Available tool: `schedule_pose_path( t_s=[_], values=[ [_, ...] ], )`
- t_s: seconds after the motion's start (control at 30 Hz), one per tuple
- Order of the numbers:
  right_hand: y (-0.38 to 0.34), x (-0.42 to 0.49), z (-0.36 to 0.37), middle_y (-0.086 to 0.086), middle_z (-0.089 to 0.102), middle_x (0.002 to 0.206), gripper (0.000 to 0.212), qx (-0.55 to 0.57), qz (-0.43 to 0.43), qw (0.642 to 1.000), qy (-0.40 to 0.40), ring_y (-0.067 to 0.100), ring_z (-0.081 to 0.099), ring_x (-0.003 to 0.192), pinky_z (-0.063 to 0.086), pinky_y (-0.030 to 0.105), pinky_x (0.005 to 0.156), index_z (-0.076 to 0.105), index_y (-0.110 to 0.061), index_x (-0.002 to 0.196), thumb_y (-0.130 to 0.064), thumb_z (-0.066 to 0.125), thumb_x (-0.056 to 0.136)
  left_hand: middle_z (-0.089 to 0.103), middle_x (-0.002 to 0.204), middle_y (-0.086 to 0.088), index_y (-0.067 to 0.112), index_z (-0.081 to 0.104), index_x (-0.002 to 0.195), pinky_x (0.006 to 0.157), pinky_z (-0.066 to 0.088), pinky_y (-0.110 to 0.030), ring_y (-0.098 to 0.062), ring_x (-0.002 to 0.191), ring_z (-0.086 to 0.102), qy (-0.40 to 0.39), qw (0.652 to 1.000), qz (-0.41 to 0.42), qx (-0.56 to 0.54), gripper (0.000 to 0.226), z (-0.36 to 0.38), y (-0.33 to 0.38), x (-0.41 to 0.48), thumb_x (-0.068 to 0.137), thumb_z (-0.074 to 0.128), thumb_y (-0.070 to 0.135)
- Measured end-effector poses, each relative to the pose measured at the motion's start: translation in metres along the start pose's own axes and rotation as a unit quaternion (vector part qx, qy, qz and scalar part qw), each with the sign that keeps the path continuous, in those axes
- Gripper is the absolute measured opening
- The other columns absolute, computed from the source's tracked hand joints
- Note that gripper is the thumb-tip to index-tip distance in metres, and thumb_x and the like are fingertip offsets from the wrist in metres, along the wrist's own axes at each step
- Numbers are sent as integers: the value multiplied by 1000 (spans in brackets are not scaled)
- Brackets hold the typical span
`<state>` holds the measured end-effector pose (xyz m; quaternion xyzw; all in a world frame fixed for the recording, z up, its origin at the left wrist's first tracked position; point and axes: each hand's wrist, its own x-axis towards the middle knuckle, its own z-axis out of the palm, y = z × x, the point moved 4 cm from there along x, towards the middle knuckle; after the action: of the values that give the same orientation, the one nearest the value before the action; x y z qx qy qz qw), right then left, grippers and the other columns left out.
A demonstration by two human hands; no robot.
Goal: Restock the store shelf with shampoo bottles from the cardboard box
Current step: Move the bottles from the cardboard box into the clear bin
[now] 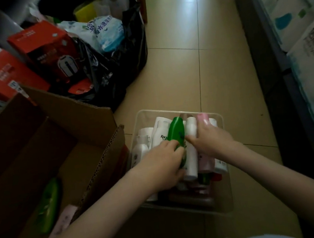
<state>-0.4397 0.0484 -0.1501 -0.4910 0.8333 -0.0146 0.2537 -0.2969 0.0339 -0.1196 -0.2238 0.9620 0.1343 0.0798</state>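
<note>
**Green bottle going into the clear bin**

The left hand [163,165] has its fingers curled around the lower half of a green bottle [177,133], thumb underneath and out of sight, so the grip looks closed on it. The bottle lies tilted, cap end away from the person, on top of the other bottles. The right hand [210,138] lies palm down just beside it, fingers loosely spread over a white bottle [191,128] and a pink bottle [202,118]; it seems to press or part them, not to grasp one, though I cannot tell for sure.

All of these lie packed side by side in a clear bin [225,169] on the tiled floor [214,61]. To the left stands the open box [88,148], touching the bin's near corner. Inside it, in shadow, a second green bottle [48,207] and a pale pink one [65,217] remain. The shelf [276,63] runs along the right edge, loaded with white packs [313,70].

My reading: this is the transfer step, bottles moving from box to bin, with shelving itself not yet begun. The next move calls for settling the green bottle into a gap between its neighbours, the right hand holding that gap open, then letting go and reaching back into the box for the two left there.
</note>
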Motion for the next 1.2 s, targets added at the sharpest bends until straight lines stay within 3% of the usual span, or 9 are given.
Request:
schedule_pose_path(
  t_s=[0.2, 0.3, 0.47, 0.63, 0.77, 0.93, 1.07, 1.13, 1.2],
  values=[
    [-105, -6, -86, 13, 50, 126, 53, 110, -213, 946, 220, 26, 48, 115, 37, 31, 89, 33, -6, 137, -27, 52, 92, 56, 117, 3, 20, 54, 120, 88, 42, -24, -12, 105, 54, 319, 940, -80, -92, 33, -118, -63, -75, 91, 49, 36],
    [-204, -6, -100, 13, 51, 127, 50, 80, -362, 895, 247, 28, 46, 119, 37, 36, 98, 39, -5, 132, -25, 54, 89, 52, 119, -9, 9, 50, 124, 91, 31, -21, -21, 112, 47, 390, 880, -263, -65, 39, -102, -136, -121, 89, 58, 24],
    [-362, -20, -11, 10, 42, 136, 54, -182, -596, 780, 58, 27, 41, 126, 39, 37, 98, 33, -9, 137, -26, 52, 90, 28, 139, -19, 4, 26, 140, 104, 31, -40, -35, 126, 31, 239, 795, -545, -122, 76, 28, -221, -210, 81, 67, 30],
    [-427, -18, 136, 11, 27, 149, 72, -429, -595, 669, -120, 30, 31, 136, 37, 46, 104, 16, -14, 148, -22, 58, 90, -5, 155, -13, 14, -4, 149, 111, 20, -47, -34, 142, 4, -33, 726, -644, -237, 103, 155, -215, -275, 80, 57, 61],
    [-411, -18, 236, 9, 28, 148, 78, -462, -567, 659, -176, 29, 31, 135, 40, 48, 101, 18, -14, 146, -22, 65, 84, 8, 154, -13, 14, 1, 149, 109, 24, -48, -32, 140, 13, -152, 734, -620, -234, 94, 222, -189, -287, 84, 59, 49],
    [-374, -4, 305, 7, 9, 157, 73, -429, -555, 695, -156, 27, 14, 143, 31, 45, 106, 0, -17, 150, -16, 47, 94, 36, 137, -9, 14, 21, 144, 97, 37, -36, -26, 124, 39, -105, 744, -635, -178, 54, 236, -192, -285, 96, 42, 26],
    [-399, 10, 316, 8, 12, 154, 72, -433, -558, 698, -115, 28, 15, 141, 25, 43, 109, 8, -16, 149, -20, 51, 92, 54, 113, -9, 7, 53, 119, 76, 48, -28, -21, 103, 54, -59, 771, -619, -137, 45, 226, -205, -278, 83, 65, 32],
    [-400, 17, 319, 10, 16, 153, 75, -451, -541, 700, -122, 28, 16, 141, 21, 46, 111, 13, -16, 147, -22, 58, 88, 43, 126, -9, 6, 40, 129, 89, 41, -34, -25, 116, 43, -99, 775, -604, -155, 49, 232, -206, -274, 88, 58, 24],
    [-391, 21, 316, 13, 25, 149, 77, -465, -515, 704, -153, 30, 24, 137, 23, 48, 109, 16, -15, 144, -26, 64, 84, 33, 135, -7, 11, 27, 136, 96, 36, -40, -26, 126, 32, -112, 736, -623, -240, 67, 237, -206, -273, 83, 65, 25]
  ],
)
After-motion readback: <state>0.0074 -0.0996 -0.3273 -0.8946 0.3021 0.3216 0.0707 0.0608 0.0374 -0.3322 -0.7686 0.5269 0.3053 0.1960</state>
